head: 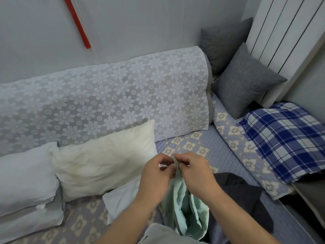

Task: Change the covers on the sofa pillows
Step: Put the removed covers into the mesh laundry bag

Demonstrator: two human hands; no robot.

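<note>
A pale mint-green pillow cover (186,206) hangs in front of me, its top edge pinched between both hands. My left hand (156,175) grips the edge from the left and my right hand (197,171) from the right, fingertips nearly touching. A bare cream pillow (102,162) leans against the sofa back just left of my hands. A white pillow (26,176) lies further left, on top of another white one (31,221). A small white cloth (123,199) lies on the seat under my left forearm.
Two grey cushions (244,80) stand in the far right corner by a white radiator (284,32). A blue plaid cloth (288,138) covers the right seat. Dark fabric (242,194) lies right of my arm. The sofa back wears a white floral lace cover (109,97).
</note>
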